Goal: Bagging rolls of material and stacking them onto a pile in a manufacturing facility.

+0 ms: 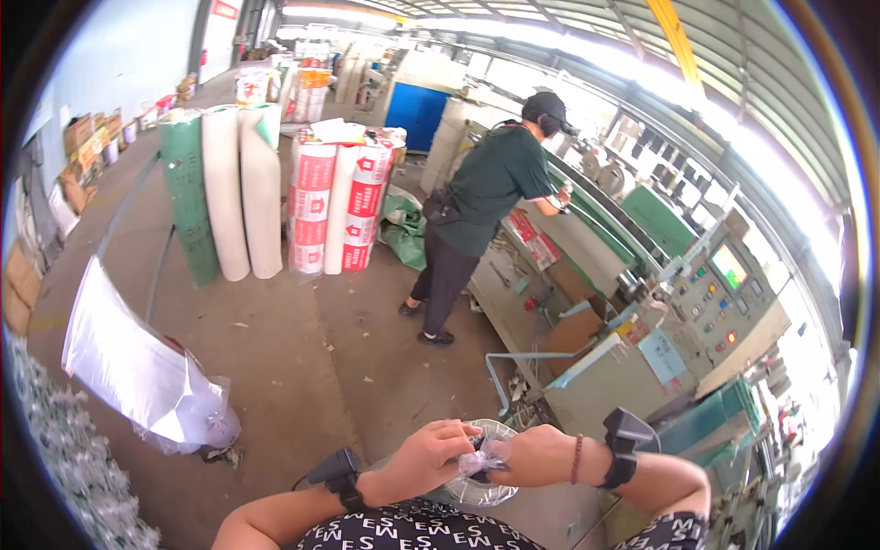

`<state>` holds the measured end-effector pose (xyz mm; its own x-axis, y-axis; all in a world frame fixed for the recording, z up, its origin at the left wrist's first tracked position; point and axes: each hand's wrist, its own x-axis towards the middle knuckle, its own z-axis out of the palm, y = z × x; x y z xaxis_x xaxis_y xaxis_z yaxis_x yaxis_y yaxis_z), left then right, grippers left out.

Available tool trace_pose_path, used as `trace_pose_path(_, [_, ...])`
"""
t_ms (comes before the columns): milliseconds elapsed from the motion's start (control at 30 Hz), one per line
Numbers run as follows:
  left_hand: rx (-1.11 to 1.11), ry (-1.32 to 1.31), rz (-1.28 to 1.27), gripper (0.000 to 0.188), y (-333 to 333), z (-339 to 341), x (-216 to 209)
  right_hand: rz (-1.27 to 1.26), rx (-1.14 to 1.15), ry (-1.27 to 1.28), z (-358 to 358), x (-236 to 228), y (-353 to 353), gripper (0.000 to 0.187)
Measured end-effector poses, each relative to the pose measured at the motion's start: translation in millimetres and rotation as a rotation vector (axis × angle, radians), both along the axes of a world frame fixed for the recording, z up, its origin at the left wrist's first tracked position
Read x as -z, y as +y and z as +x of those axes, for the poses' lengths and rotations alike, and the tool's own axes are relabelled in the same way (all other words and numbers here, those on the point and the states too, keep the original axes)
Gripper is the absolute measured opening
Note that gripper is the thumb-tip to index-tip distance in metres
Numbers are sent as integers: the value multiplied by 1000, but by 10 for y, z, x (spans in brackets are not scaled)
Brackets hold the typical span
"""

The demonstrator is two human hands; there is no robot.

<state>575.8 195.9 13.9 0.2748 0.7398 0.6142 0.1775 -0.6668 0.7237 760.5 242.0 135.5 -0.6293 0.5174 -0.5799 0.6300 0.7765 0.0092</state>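
Close to my body at the lower middle, my left hand (426,461) and my right hand (541,456) meet over a round, whitish thing (486,496) with fine lines on its rim. Bunched clear plastic film (483,459) is gathered between them. The left fingers curl down onto the film from one side; the right hand is closed like a fist on the other. Something dark shows at the centre of the round thing, partly covered by film and fingers. Its exact kind I cannot make out.
Beyond, a person (490,188) in dark green leans over a long machine (587,247) with a control panel (724,293). A bent pale-blue bar (500,376) juts from it. Upright rolls (225,192) and red-and-white wrapped rolls (339,206) stand left; a film-wrapped bundle (151,367) sits nearer.
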Motion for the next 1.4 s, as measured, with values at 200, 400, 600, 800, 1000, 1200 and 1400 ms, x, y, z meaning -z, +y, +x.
trace_pose_path(200, [36,22,84,22,-128,-43,32,-481,242,-370,-432,128,101,34])
trace_pose_path(400, [-11,-74,28,21,-201,-139,86,-497,356,-63,-463,183,7,33])
trace_pose_path(600, [347,-850,-506,38,-327,-543,102,158,-72,84,-418,535,-232,19])
trace_pose_path(800, [-204,-1252,-1214,34,-638,-696,1743,-377,387,995,-270,468,-92,29])
trace_pose_path(1000, [16,-326,-559,34,-1523,21,3887,-453,-44,1171,-151,279,-122,37])
trace_pose_path(1200, [93,-1459,-1274,37,-1155,1002,3660,-22,-212,1604,1466,-789,-818,11])
trace_pose_path(1400, [-61,-1676,-1052,41,-951,1156,3304,191,713,1951,3750,26,-1211,42])
